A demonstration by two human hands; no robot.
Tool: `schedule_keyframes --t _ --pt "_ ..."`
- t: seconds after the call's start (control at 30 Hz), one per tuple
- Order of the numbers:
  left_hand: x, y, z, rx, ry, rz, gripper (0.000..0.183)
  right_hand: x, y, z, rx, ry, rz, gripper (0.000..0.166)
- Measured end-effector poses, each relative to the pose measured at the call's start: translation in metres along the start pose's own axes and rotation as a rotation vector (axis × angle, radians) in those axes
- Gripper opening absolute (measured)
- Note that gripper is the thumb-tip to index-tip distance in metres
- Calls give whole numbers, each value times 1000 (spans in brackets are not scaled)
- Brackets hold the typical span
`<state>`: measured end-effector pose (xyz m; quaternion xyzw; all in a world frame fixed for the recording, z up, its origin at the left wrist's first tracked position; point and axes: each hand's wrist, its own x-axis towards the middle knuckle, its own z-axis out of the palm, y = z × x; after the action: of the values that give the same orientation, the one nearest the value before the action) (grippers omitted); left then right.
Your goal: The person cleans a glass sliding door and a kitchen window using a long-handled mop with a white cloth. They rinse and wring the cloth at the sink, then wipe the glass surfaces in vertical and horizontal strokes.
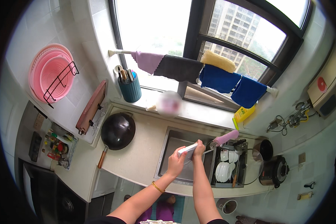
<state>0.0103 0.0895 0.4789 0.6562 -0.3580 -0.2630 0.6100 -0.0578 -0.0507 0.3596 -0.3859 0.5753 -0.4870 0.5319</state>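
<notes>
Over the stainless steel sink, both hands grip a white, flat, rectangular object; its exact kind is unclear. My left hand has its near-left end, thumb on the upper face. At the far-right end my right hand closes around it. The faucet is partly hidden behind my right hand, and a pink cloth is wrapped on its upper part. Just right of the basin, a dish rack holds white bowls and cups.
An upside-down black wok lies on the counter at left. Beyond the sink, the windowsill holds a teal utensil holder and a yellow detergent bottle. A glass lid and electric cooker stand at right.
</notes>
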Motion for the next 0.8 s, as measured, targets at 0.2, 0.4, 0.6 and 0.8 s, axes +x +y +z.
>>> schedule_keyframes --t 0.2,0.4,0.6,0.8 --pt "9 -5 3 -141 -104 -188 38 1 3 7 64 -61 -42 37" --pt "26 -24 26 -291 -49 -162 33 -37 1 16 -346 -96 -326 61" --pt "34 -24 25 -689 -260 -391 57 -83 -22 -1 -183 -278 -431 74" --pt "39 -37 23 -805 -353 -464 75 -94 -48 -11 -121 -230 -410 49"
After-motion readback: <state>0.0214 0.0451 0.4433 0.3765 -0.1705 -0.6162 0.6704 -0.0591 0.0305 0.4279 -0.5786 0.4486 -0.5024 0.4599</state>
